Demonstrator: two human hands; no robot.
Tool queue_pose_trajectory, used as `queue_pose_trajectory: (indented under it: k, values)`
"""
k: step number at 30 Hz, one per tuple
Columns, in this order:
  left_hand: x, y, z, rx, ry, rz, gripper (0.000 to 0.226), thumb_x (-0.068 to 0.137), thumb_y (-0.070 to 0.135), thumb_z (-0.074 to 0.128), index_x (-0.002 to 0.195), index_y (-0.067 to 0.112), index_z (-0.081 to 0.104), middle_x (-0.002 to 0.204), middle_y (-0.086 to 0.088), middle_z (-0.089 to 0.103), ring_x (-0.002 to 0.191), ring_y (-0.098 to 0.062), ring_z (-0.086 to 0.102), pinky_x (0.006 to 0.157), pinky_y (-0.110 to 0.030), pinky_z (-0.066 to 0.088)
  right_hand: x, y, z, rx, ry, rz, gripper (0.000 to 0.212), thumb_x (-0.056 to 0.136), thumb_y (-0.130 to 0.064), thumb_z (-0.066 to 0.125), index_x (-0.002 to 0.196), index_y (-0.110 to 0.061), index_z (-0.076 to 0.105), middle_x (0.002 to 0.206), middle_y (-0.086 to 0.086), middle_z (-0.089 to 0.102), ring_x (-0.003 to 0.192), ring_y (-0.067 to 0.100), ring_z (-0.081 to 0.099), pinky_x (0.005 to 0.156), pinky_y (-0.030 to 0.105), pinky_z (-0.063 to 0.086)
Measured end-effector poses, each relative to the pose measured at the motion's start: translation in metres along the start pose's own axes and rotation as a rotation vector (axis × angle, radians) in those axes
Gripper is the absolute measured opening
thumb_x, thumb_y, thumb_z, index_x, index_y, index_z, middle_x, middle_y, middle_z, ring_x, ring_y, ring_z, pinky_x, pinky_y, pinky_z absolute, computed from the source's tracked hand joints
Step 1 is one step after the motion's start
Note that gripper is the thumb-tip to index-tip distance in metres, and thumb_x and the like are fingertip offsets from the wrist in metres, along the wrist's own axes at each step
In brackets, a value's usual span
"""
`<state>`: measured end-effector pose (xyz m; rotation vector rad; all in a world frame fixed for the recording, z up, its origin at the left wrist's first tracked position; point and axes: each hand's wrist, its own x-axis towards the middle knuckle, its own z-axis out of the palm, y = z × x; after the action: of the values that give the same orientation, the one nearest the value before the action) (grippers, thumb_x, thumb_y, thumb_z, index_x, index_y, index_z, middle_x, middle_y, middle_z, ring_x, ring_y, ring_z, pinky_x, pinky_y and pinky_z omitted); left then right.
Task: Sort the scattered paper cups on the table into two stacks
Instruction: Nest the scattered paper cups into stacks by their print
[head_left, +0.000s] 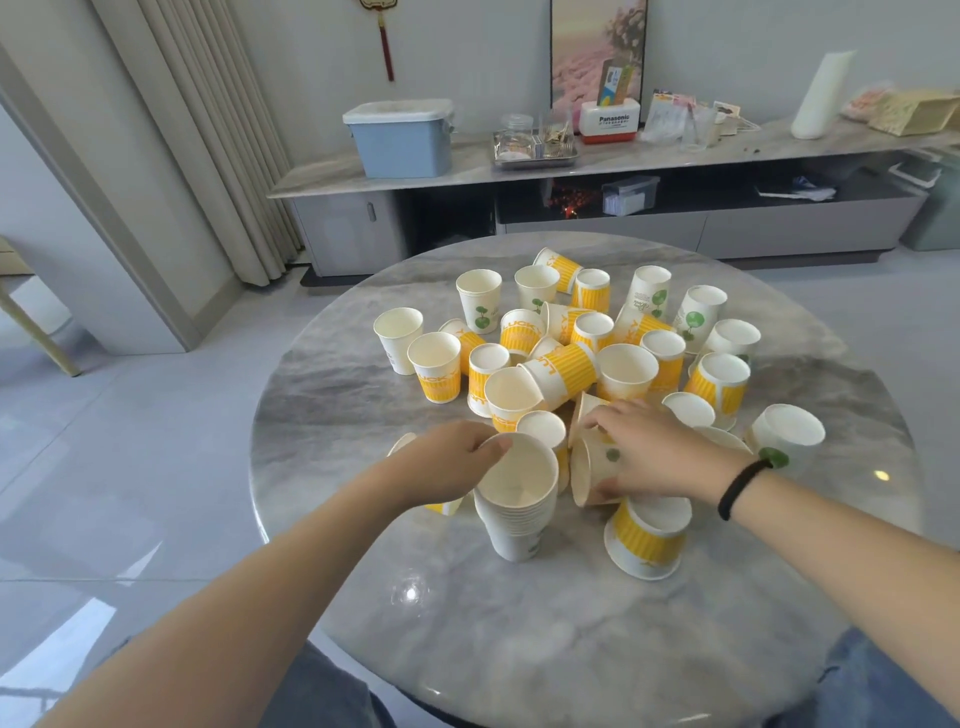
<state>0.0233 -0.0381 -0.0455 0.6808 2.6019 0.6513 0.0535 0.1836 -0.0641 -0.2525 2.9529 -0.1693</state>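
Head view: left hand (449, 460) fingers grip the rim of the green-print stack (517, 499) at the table (519, 649) near edge, right hand (647, 449) fingers grasp a tipped green-print cup (597, 465) just beside it; likely next, upright it and nest it into the stack.

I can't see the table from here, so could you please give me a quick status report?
Left hand grips the white stack by its rim. Right hand holds a tipped green-dot cup. Loose yellow cups crowd close behind.
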Motion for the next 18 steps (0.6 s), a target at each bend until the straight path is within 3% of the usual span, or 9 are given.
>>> queue_pose_trajectory:
  k: [3,8,13,16,18]
  values:
    - [0.0,0.0,-0.003,0.022,-0.001,-0.016,0.047,0.099,0.037,0.032,0.091,0.0,0.06,0.071,0.002,0.051,0.067,-0.012,0.045,0.064,-0.028,0.035,0.007,-0.002,0.015,-0.065,-0.03,0.007,0.071,0.061,-0.057,0.072,0.118,-0.023,0.045,0.119,0.001,0.054,0.113,0.025,0.046,0.093,0.036,0.035]
    - [0.002,-0.003,-0.004,0.01,0.01,-0.06,0.048,0.098,0.04,0.033,0.094,0.001,0.061,0.078,-0.002,0.055,0.074,-0.016,0.049,0.072,-0.032,0.04,0.02,-0.006,0.021,-0.095,-0.079,0.003,0.066,0.059,-0.053,0.075,0.108,-0.02,0.045,0.114,0.003,0.056,0.109,0.027,0.046,0.088,0.038,0.035]
    - [0.003,-0.005,-0.004,-0.06,0.007,-0.074,0.05,0.097,0.044,0.033,0.098,0.003,0.063,0.09,-0.009,0.064,0.083,-0.018,0.055,0.079,-0.031,0.043,0.018,0.003,0.007,0.178,0.011,0.018,0.073,0.058,-0.053,0.077,0.117,-0.026,0.047,0.112,-0.006,0.057,0.111,0.02,0.049,0.089,0.034,0.039]
    - [0.003,-0.008,-0.005,-0.108,0.011,-0.077,0.056,0.095,0.051,0.031,0.101,0.006,0.063,0.104,-0.014,0.068,0.097,-0.024,0.062,0.09,-0.035,0.046,0.01,0.007,-0.007,0.403,0.07,0.026,0.085,0.056,-0.045,0.083,0.129,-0.026,0.043,0.123,-0.005,0.054,0.116,0.016,0.05,0.097,0.034,0.044]
    - [0.002,-0.009,-0.006,-0.146,0.008,-0.071,0.055,0.095,0.052,0.03,0.1,0.009,0.064,0.103,-0.013,0.068,0.095,-0.023,0.063,0.092,-0.037,0.047,0.005,0.01,-0.017,0.493,0.104,0.007,0.086,0.059,-0.043,0.083,0.132,-0.028,0.04,0.127,-0.006,0.052,0.116,0.012,0.049,0.095,0.027,0.042]
